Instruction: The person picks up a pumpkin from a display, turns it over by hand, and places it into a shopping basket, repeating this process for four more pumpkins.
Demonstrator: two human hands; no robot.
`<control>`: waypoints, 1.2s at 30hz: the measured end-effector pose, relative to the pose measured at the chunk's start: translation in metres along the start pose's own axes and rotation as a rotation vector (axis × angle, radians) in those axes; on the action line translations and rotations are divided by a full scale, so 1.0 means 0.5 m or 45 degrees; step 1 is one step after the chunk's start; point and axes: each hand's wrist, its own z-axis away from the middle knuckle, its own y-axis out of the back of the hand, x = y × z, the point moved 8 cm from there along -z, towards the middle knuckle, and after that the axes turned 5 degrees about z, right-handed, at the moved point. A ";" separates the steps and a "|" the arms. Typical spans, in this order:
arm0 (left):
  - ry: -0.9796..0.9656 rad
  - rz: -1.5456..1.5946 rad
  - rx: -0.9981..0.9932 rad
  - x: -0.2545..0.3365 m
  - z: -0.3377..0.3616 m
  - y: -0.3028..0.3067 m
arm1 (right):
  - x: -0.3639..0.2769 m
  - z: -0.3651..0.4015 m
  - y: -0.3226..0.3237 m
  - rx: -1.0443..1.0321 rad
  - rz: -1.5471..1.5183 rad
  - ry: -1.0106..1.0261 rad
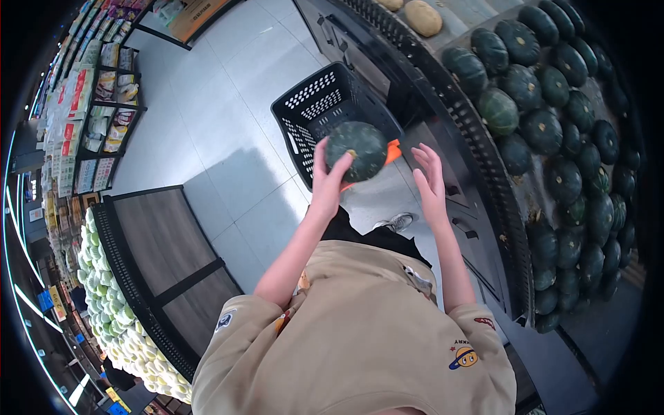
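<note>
**One-handed hold on a round squash above the basket**

Held up in the air by the left hand (330, 181) alone: one dark green squash (357, 149), cupped from its near side, fingers curled up over the rind, nothing underneath. Hangs over the near corner of the black basket (315, 97), partly hiding its orange handle (393, 151). Right hand (430, 181) spread flat and empty, just beside the squash but apart from it, so giving no second support.

Likely trouble: a slip. Round, smooth and probably heavy for a side grip, so liable to roll out of the palm and drop onto the basket rim, the floor tiles (228, 124) or the shoe (398, 221) below. Also possible: a knock from the right forearm against the squash display (553, 138), close alongside, setting loose ones rolling.

Counted:
- squash in hand: one
- hands: two
- basket: one
- dark green squashes on the display: roughly three dozen, not countable exactly toward the dark edge
- tan squashes (422, 17) at the top: two
- pale green produce (111, 311) heaped at left: too many and too small to count
</note>
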 end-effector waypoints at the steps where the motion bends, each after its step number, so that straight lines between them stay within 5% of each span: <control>1: -0.020 -0.015 0.084 0.014 -0.036 0.056 | 0.029 -0.014 -0.016 0.062 0.206 -0.017; 6: 0.002 -0.181 0.367 0.001 -0.296 0.357 | 0.140 -0.067 -0.145 0.262 0.634 -0.170; 9: 0.230 -0.577 0.583 -0.087 -0.465 0.537 | 0.138 -0.097 -0.195 0.634 0.957 -0.274; 13: 0.281 -1.150 0.473 -0.297 -0.679 0.728 | 0.189 -0.099 -0.199 0.903 0.925 -0.376; 16: 0.507 -1.349 0.193 -0.426 -0.796 0.724 | 0.191 -0.114 -0.195 0.994 0.935 -0.411; 22: 0.410 -1.643 -0.174 -0.714 -0.995 0.705 | 0.201 -0.083 -0.168 1.078 1.295 -0.759; 27: 0.282 -1.835 -0.489 -0.900 -1.096 0.708 | 0.195 -0.065 -0.167 1.034 1.567 -0.696; 31: 0.379 -1.592 -0.591 -1.008 -1.130 0.737 | 0.204 -0.076 -0.170 1.029 1.587 -0.743; 35: 0.363 -2.131 -0.555 -0.999 -1.092 0.734 | 0.185 -0.066 -0.173 1.089 1.501 -0.725; 36: 0.704 -2.235 -0.671 -0.955 -1.051 0.716 | 0.179 -0.062 -0.180 1.114 1.463 -0.719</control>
